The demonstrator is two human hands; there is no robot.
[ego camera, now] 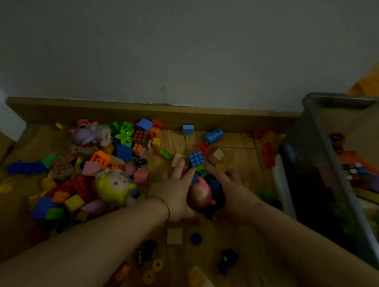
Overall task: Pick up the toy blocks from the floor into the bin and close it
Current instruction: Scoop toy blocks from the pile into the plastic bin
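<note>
I count two hands low over the floor [235, 146]: the left hand [176, 193] presses straight fingers against one pink toy [200, 194], the right hand [233, 190] curls round one dark blue toy [218, 189], with one heap of blocks [94, 166] lying left and one open bin [311, 162] standing right.

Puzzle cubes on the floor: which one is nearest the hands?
The blue-faced puzzle cube, just past the left hand fingertips; the red-faced puzzle cube sits farther left, in the pile.

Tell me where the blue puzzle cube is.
Head view, centre: the blue cube sits on the floor just beyond the fingertips of the left hand, with a wooden block to its right.
</note>
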